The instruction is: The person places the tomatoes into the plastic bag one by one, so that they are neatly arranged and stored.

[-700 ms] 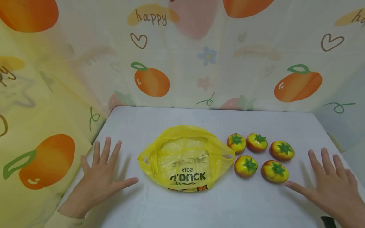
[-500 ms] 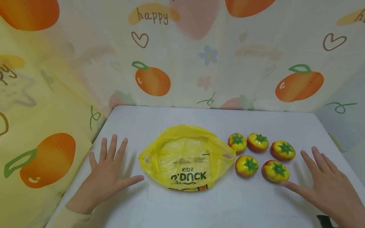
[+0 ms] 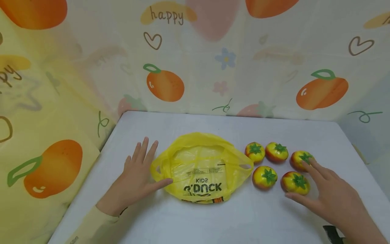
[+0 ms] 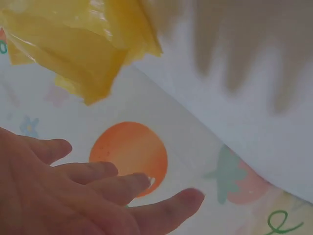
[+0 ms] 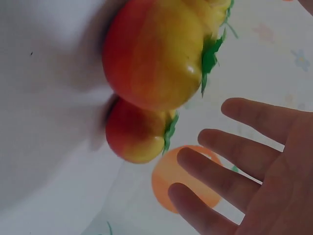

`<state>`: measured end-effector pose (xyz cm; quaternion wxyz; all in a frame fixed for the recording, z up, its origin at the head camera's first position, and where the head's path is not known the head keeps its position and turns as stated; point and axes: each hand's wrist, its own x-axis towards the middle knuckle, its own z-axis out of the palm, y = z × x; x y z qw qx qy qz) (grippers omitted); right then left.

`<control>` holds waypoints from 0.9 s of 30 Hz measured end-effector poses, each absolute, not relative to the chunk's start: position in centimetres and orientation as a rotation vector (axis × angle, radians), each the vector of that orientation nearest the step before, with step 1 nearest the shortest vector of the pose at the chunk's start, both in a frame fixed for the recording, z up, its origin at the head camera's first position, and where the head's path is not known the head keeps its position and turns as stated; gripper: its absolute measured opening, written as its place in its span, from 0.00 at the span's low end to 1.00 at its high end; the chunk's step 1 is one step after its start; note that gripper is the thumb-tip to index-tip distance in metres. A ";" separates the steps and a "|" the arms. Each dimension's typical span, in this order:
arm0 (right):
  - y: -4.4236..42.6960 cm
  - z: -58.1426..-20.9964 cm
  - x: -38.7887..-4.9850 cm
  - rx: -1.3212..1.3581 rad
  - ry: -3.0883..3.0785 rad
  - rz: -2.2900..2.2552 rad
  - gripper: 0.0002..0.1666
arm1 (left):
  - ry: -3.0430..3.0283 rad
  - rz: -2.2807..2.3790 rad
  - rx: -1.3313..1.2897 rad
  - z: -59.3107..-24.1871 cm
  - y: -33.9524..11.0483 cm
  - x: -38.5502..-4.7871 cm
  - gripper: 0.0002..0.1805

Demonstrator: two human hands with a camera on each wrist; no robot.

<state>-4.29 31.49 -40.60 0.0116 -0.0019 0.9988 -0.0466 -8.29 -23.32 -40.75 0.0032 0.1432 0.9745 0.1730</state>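
Observation:
A yellow plastic carrier bag [image 3: 201,169] lies on the white table with its mouth spread and black print showing upside down. My left hand [image 3: 134,181] is over its left side, fingers straight and thumb out; the thumb tip overlaps the bag's edge in the head view. Several red-and-yellow toy tomatoes [image 3: 264,178] with green star-shaped tops sit right of the bag. Above the two rightmost ones hovers my right hand [image 3: 332,189], fingers extended, partly covering the back one. In the right wrist view a toy tomato [image 5: 151,54] is apart from the straight fingers [image 5: 215,174]. Neither hand holds anything.
The white table [image 3: 213,223] ends at a cloth backdrop [image 3: 198,67] printed with fruit. Yellow-tinted printed cloth [image 3: 55,112] hangs along the left side. A dark strap [image 3: 332,234] shows by the right wrist.
Both hands have moved inward: the left to the right, up to the bag's edge, and the right to the left, over the rightmost toy tomatoes. The bag and toys have stayed in place.

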 end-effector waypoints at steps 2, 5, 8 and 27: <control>31.2 -40.7 -4.2 -0.029 3.122 -0.169 0.75 | 3.055 0.574 0.473 -40.7 -22.8 -8.6 0.67; 30.9 -40.8 -4.2 -0.065 3.115 -0.176 0.74 | 3.047 0.619 0.496 -40.6 -22.2 -9.0 0.63; 30.9 -40.8 -4.2 -0.085 3.102 -0.163 0.73 | 3.023 0.660 0.493 -40.4 -21.9 -9.4 0.61; 29.7 -41.8 -6.0 -0.003 2.930 -0.242 0.68 | 2.906 0.678 0.341 -39.6 -20.9 -11.4 0.50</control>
